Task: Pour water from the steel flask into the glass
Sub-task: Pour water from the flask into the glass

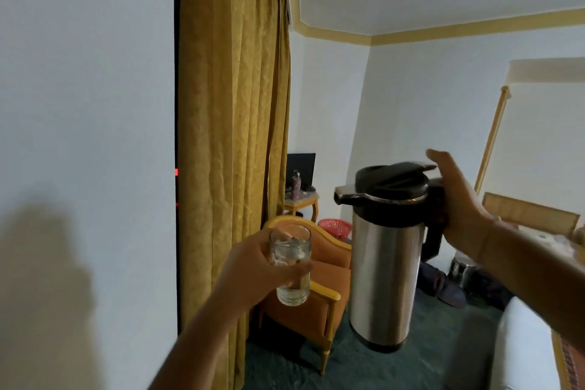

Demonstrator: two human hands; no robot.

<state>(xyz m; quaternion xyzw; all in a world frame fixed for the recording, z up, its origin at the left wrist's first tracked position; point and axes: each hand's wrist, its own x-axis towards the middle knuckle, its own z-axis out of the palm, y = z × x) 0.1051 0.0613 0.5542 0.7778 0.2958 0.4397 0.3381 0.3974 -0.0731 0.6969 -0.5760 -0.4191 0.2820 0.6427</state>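
Observation:
My left hand [253, 266] grips a clear glass [291, 266] from the left and holds it upright in the air at centre. The glass looks about half full of water. My right hand [456, 199] holds the steel flask [384, 282] by its black handle, thumb up near the black lid [392, 177]. The flask hangs nearly upright, right of the glass, with its spout [343, 195] pointing left toward the glass. No water is running from the spout. A gap separates flask and glass.
A white wall fills the left, with a gold curtain [234, 123] beside it. Behind the glass stands an orange armchair [316, 294]. A red basket [335, 226], a small side table [300, 203] and a steel bin [460, 269] lie beyond. A white bed edge [525, 345] is at lower right.

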